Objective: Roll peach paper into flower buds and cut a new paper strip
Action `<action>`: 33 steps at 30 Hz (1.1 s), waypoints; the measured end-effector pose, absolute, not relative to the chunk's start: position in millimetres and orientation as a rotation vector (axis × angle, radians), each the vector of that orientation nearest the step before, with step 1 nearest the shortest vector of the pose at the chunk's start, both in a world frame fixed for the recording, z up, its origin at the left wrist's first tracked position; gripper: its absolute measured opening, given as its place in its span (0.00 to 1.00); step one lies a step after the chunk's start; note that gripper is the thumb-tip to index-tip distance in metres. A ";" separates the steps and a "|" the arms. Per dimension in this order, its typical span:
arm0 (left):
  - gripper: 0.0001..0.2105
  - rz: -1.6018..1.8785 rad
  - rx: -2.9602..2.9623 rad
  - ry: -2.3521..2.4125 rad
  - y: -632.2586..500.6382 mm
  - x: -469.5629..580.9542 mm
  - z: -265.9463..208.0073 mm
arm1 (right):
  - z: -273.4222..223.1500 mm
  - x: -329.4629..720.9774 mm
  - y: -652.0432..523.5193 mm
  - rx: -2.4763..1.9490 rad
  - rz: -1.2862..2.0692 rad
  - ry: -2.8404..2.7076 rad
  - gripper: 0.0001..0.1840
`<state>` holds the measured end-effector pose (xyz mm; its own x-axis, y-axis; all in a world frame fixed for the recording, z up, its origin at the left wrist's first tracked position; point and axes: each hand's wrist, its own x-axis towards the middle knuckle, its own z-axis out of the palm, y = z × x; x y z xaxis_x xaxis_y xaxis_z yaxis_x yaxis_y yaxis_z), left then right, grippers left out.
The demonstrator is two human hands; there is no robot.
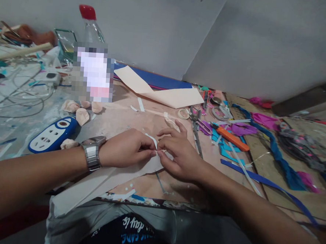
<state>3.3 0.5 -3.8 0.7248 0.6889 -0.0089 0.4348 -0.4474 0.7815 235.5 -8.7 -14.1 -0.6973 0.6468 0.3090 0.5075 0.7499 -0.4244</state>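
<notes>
My left hand [129, 149], with a metal watch [93, 152] on its wrist, is closed in a pinch near the middle of the table. Right against it, my right hand [177, 152] pinches with thumb and forefinger while its other fingers stay raised and bent. The fingertips of both meet at the upper end of a thin white sheet [100, 190], paper or cloth. This sheet runs under my left hand and hangs over the table's front edge. A small white strip [151, 139] sticks up by the fingertips, and the exact pinched spot is partly hidden.
A blue-and-white power strip [51, 134] and pale petal-like pieces [82, 116] lie left. Behind stand a red-capped bottle [88, 14] and a folded cream sheet [159, 94]. At right are an orange utility knife [231, 137], pliers [200, 121], tape rolls and coloured scraps.
</notes>
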 end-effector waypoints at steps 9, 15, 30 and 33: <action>0.11 0.392 2.113 0.843 1.3 2.8 -5.0 | -15.1 237.5 -6.6 -0.835 0.459 -2.490 0.03; 0.12 0.351 2.047 0.820 1.2 3.3 -1.2 | -14.3 235.7 -5.6 -0.841 0.430 -2.499 0.05; 0.15 0.290 1.991 0.835 2.9 3.0 2.0 | -12.5 235.5 -6.3 -0.863 0.428 -2.490 0.02; 0.13 0.277 1.942 0.815 2.3 1.1 3.4 | -13.2 235.4 -5.8 -0.860 0.407 -2.467 0.04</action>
